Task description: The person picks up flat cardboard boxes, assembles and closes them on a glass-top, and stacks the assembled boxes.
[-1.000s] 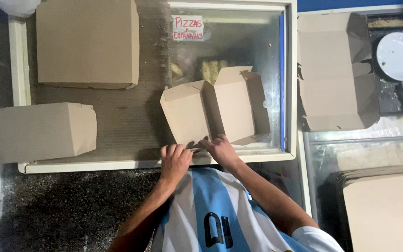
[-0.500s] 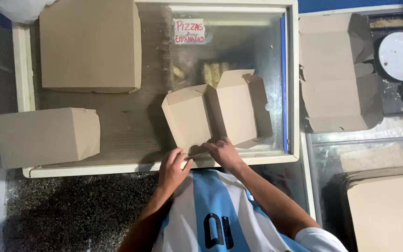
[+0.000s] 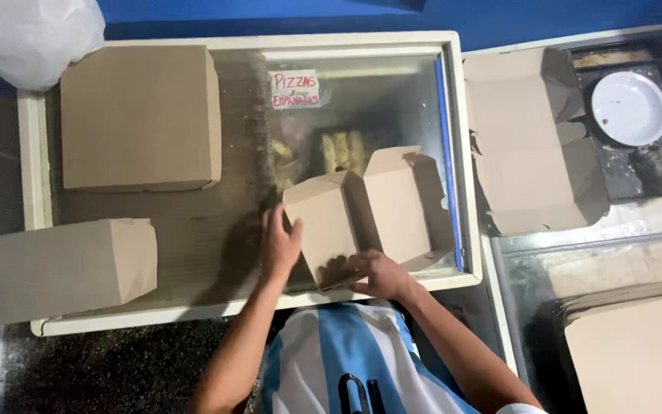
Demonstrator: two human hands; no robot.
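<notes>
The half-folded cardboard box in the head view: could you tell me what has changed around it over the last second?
The left hand has moved up from the near edge to the side of the half-folded box. The right hand stays at its near corner. The closed boxes and the white plate have not moved.

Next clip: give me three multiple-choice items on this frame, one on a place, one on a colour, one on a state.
1. Where is the round plate?
A. top right
B. bottom left
C. under the left hand

2. What colour is the wall behind the glass-topped case?
A. red
B. blue
C. yellow

3. In what state is the box at the hands?
A. crushed flat
B. closed
C. open, half folded

Answers: 1 A, it lies in the dark tray at the upper right. 2 B, a blue band runs along the top. 3 C, its flaps stand open while the left hand and the right hand touch it.
</notes>
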